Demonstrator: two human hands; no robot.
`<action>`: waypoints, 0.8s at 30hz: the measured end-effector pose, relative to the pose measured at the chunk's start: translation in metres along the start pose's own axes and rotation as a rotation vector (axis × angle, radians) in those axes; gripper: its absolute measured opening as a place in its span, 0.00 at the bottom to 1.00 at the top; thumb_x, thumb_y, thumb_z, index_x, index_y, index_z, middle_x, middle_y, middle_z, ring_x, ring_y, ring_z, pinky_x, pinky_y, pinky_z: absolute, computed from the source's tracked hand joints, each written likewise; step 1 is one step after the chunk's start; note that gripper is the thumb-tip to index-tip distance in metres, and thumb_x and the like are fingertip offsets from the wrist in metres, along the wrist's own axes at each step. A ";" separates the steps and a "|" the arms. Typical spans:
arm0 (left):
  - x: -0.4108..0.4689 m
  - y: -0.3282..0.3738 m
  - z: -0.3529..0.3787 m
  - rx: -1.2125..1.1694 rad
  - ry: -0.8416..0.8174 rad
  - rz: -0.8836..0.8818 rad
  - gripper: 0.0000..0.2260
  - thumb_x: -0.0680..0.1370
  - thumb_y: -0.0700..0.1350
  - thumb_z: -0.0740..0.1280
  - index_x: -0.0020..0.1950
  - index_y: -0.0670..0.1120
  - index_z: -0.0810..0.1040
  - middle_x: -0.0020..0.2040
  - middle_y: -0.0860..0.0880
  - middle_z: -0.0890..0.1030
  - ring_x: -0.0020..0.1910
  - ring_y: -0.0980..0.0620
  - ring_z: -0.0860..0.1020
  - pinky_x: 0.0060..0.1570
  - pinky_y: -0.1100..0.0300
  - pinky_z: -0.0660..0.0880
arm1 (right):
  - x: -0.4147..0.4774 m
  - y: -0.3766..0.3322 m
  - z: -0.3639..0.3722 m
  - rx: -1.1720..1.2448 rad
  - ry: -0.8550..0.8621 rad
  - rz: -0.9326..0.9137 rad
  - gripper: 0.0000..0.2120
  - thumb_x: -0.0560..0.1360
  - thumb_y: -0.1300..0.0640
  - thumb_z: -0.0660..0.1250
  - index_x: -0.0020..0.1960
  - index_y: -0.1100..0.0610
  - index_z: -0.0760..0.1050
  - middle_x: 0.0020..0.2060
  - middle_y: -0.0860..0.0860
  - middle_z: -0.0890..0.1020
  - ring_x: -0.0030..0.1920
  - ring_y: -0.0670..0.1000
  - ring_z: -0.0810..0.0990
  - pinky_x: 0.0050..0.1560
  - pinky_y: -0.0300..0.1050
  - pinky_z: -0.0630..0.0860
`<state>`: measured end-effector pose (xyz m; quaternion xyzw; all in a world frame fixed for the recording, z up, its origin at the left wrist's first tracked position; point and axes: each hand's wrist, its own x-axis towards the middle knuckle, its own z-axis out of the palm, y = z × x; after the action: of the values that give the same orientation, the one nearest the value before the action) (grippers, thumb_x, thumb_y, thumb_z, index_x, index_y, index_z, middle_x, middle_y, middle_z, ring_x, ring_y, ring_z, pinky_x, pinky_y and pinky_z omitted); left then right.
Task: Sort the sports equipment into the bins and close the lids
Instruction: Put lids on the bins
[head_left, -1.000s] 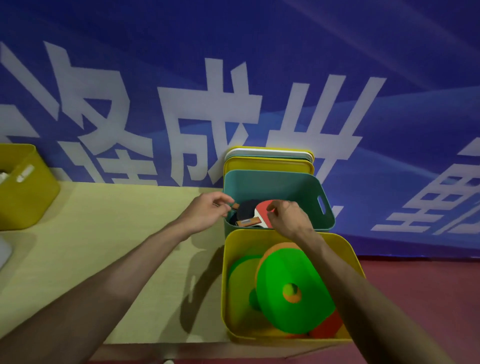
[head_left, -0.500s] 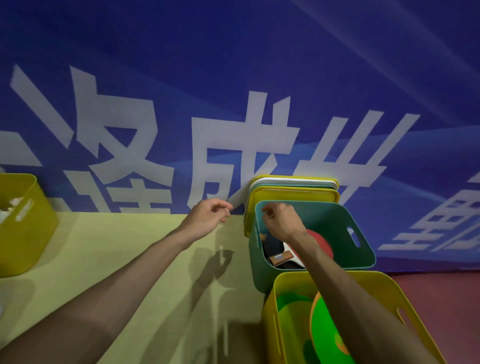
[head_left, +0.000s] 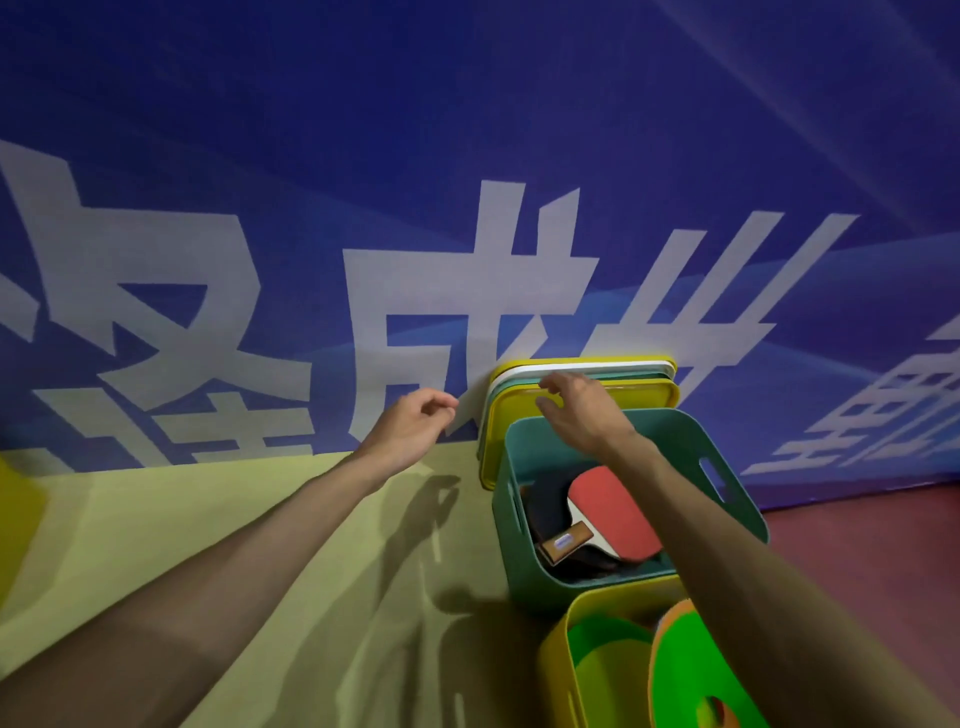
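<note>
lids (head_left: 649, 397): stacked on edge against the wall, just behind the teal bin (head_left: 506, 561) | likely light, stiff, smooth plastic; best pinched at the top rim | right hand (head_left: 582, 410): fingers curled at the front lid's top edge, grip unclear | left hand (head_left: 410, 431): loosely curled, holding nothing | red paddle (head_left: 615, 512): inside the teal bin

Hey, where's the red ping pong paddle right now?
In the head view, right of centre, the red paddle lies inside the teal bin, between the right hand and the yellow bin.
</note>
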<state>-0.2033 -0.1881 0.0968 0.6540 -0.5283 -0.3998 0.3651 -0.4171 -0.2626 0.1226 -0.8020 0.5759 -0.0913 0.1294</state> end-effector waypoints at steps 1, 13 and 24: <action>0.008 0.001 0.003 0.015 -0.001 -0.002 0.09 0.80 0.47 0.62 0.58 0.50 0.77 0.57 0.50 0.79 0.56 0.53 0.76 0.54 0.59 0.74 | 0.008 0.004 0.000 -0.007 -0.008 -0.007 0.17 0.79 0.51 0.61 0.64 0.57 0.74 0.60 0.56 0.78 0.59 0.57 0.77 0.59 0.50 0.74; 0.106 -0.006 0.056 0.157 -0.034 -0.120 0.17 0.81 0.48 0.58 0.70 0.48 0.69 0.68 0.49 0.73 0.65 0.51 0.72 0.64 0.58 0.68 | 0.100 0.064 0.005 -0.323 -0.004 -0.195 0.14 0.82 0.53 0.53 0.58 0.57 0.74 0.55 0.56 0.78 0.55 0.59 0.77 0.55 0.51 0.72; 0.126 -0.008 0.090 0.139 0.023 -0.064 0.15 0.81 0.52 0.58 0.63 0.50 0.76 0.59 0.51 0.79 0.57 0.53 0.75 0.50 0.61 0.70 | 0.104 0.092 0.022 -0.227 -0.033 -0.349 0.13 0.81 0.51 0.56 0.55 0.53 0.78 0.52 0.53 0.78 0.49 0.60 0.79 0.45 0.52 0.74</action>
<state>-0.2661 -0.3156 0.0351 0.6988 -0.5293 -0.3662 0.3122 -0.4602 -0.3866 0.0730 -0.9005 0.4326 -0.0338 0.0297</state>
